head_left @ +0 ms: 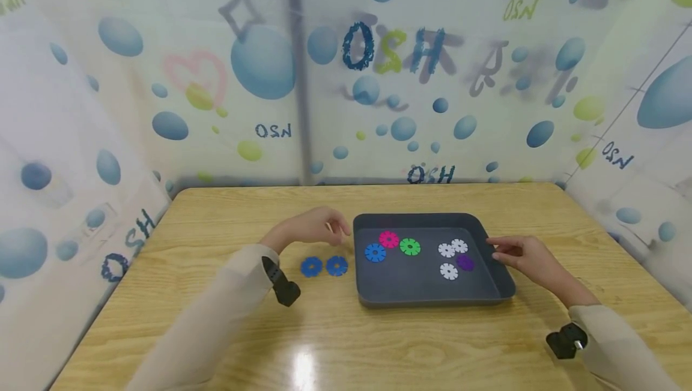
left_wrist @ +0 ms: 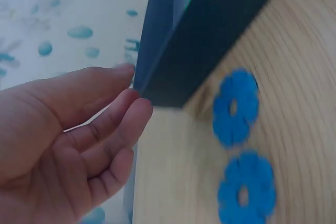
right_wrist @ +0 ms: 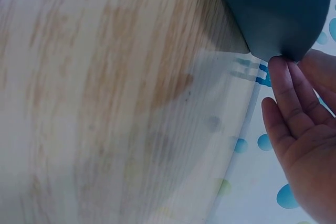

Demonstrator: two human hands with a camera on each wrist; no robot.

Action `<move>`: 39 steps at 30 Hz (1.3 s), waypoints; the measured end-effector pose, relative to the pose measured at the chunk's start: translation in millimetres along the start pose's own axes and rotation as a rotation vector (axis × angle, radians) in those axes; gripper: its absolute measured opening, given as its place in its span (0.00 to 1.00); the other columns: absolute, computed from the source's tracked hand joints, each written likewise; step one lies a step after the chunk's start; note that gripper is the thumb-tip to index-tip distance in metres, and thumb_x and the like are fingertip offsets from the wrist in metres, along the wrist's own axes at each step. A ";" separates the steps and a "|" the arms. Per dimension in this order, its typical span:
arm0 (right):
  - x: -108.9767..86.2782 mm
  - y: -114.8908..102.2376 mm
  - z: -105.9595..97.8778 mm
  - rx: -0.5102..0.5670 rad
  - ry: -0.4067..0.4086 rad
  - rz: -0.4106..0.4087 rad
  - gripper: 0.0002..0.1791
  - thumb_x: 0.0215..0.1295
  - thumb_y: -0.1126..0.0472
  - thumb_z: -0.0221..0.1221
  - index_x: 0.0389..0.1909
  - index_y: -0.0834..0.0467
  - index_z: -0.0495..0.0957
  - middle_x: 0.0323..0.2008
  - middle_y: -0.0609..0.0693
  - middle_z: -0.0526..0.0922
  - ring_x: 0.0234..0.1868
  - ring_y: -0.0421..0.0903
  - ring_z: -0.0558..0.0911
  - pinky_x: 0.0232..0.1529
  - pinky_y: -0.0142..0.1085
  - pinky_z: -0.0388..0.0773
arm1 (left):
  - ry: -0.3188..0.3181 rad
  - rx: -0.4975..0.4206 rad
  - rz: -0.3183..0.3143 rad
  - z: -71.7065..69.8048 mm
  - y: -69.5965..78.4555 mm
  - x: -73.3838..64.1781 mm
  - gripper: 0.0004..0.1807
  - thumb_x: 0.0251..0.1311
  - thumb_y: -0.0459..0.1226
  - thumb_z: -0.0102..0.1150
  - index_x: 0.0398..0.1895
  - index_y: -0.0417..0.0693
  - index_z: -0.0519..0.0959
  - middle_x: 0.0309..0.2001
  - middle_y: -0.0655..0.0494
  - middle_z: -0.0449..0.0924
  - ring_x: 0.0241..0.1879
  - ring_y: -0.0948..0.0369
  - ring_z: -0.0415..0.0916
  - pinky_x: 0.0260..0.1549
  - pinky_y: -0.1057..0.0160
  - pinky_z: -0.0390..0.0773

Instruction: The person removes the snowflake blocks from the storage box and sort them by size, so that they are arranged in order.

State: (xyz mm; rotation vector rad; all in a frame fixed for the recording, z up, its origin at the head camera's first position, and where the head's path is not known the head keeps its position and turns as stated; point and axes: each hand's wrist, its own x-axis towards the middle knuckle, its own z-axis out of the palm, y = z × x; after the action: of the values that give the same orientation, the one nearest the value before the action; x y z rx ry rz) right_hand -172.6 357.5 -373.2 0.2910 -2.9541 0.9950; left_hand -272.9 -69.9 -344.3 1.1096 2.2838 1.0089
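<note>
A dark grey tray (head_left: 411, 289) rests on the table with several flower-shaped discs inside. At its left rim is my left hand (head_left: 322, 226), fingers loosely bent; the left wrist view has the fingertips (left_wrist: 139, 109) right by the tray's corner, and I cannot tell whether they touch. Across from it, my right hand (head_left: 527, 259) pinches the right rim, its fingers (right_wrist: 286, 85) against the outer wall. The tray holds a pink disc (head_left: 388, 239), a blue disc (head_left: 375, 252), a green disc (head_left: 410, 247), three white discs (head_left: 449, 271) and a purple disc (head_left: 465, 263).
Two blue discs (head_left: 311, 266) lie side by side on the wooden table (head_left: 335, 343), left of the tray and in front of my left hand. A patterned curtain (head_left: 335, 121) stands behind the table's far edge and along the sides.
</note>
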 end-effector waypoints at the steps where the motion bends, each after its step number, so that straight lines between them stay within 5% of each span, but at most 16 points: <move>1: 0.1 0.2 0.0 -0.001 0.002 0.000 0.19 0.59 0.66 0.59 0.50 0.71 0.74 0.35 0.55 0.81 0.33 0.44 0.79 0.31 0.30 0.75 | -0.011 -0.001 0.013 2.3 5.3 6.0 0.12 0.54 0.31 0.58 0.42 0.33 0.77 0.32 0.53 0.78 0.33 0.62 0.75 0.37 0.63 0.74; 11: 2.8 2.6 0.8 -0.001 0.016 -0.024 0.18 0.59 0.67 0.59 0.49 0.71 0.74 0.35 0.56 0.81 0.33 0.42 0.79 0.31 0.30 0.76 | -0.095 0.002 -0.060 25.8 31.5 68.8 0.15 0.57 0.30 0.57 0.48 0.34 0.75 0.31 0.53 0.80 0.30 0.62 0.76 0.35 0.63 0.75; 19: 2.6 3.4 2.4 -0.005 0.018 -0.019 0.18 0.59 0.68 0.59 0.49 0.72 0.74 0.34 0.55 0.81 0.33 0.43 0.79 0.31 0.30 0.76 | -0.108 0.048 -0.149 43.7 42.5 102.8 0.17 0.58 0.32 0.58 0.50 0.35 0.75 0.38 0.50 0.77 0.31 0.60 0.74 0.34 0.68 0.74; 30: 1.1 2.1 1.2 0.006 0.010 -0.011 0.18 0.59 0.68 0.59 0.50 0.72 0.74 0.34 0.55 0.81 0.33 0.45 0.79 0.31 0.30 0.76 | -0.102 -0.010 -0.364 66.0 49.1 120.9 0.15 0.56 0.31 0.60 0.48 0.41 0.74 0.34 0.54 0.74 0.27 0.60 0.76 0.31 0.66 0.75; 39: 0.8 1.3 -0.9 0.010 0.010 0.000 0.18 0.59 0.68 0.58 0.50 0.71 0.74 0.35 0.55 0.81 0.34 0.46 0.79 0.31 0.31 0.76 | -0.098 0.026 -0.403 71.7 49.4 128.5 0.19 0.52 0.28 0.63 0.48 0.43 0.74 0.33 0.54 0.74 0.24 0.62 0.73 0.26 0.67 0.73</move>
State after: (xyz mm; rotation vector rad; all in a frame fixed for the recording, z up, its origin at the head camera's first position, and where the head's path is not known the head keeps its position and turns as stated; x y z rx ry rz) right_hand -173.7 358.9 -373.3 0.2854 -2.9413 1.0084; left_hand -280.8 84.4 -359.9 0.6498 2.3160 0.7495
